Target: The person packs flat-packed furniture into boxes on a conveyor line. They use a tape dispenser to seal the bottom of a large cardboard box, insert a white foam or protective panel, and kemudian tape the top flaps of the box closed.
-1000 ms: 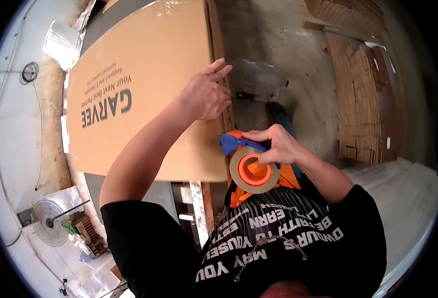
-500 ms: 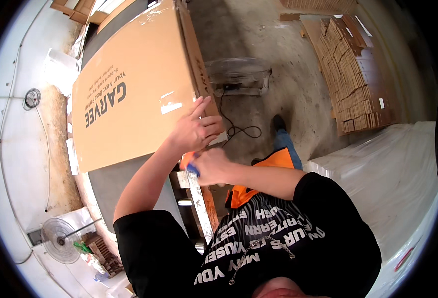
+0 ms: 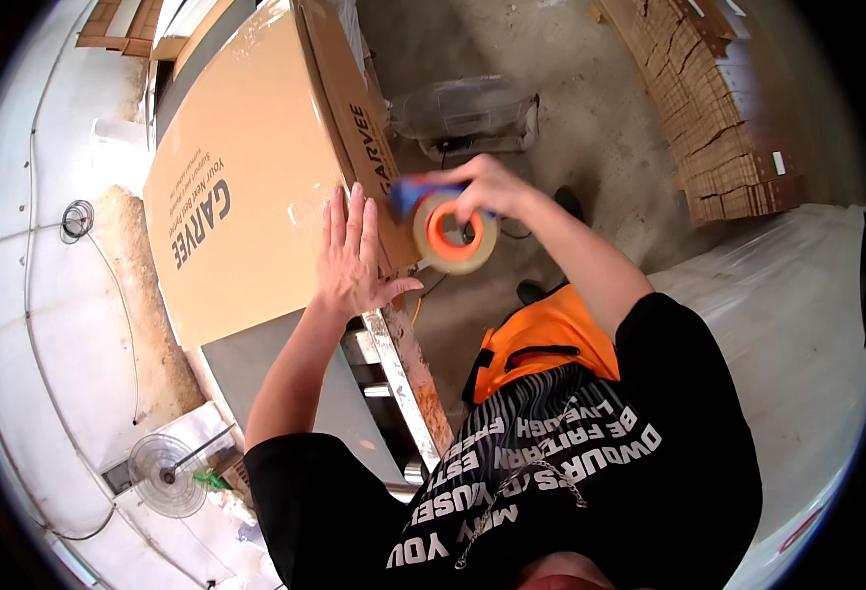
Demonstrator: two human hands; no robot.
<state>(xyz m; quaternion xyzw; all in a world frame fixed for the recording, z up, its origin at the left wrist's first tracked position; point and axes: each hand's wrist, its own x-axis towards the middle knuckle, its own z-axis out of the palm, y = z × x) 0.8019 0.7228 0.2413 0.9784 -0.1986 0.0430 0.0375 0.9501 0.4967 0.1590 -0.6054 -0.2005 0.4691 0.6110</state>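
A large brown cardboard box (image 3: 256, 197) with dark printing lies on a grey conveyor belt (image 3: 286, 379). My left hand (image 3: 350, 258) rests flat on the near right corner of its top, fingers straight and slightly spread. Beside the box's right side, my right hand (image 3: 490, 189) grips a tape dispenser (image 3: 415, 192) with a blue body, slightly blurred. A roll of tan tape (image 3: 487, 248) on an orange hub hangs from it, facing up toward me. Clear tape with glare shows on the box top beside my left fingers.
Flattened cardboard (image 3: 703, 128) is stacked at the far right. A plastic-wrapped stack (image 3: 748, 305) stands at the right. A wrapped bundle (image 3: 467, 110) and a dark cord lie on the floor beyond my right hand. A fan (image 3: 168, 475) stands at lower left.
My right hand has swung up and right with the tape dispenser, away from the box's near edge. My left hand has flattened onto the box corner. The view has shifted slightly.
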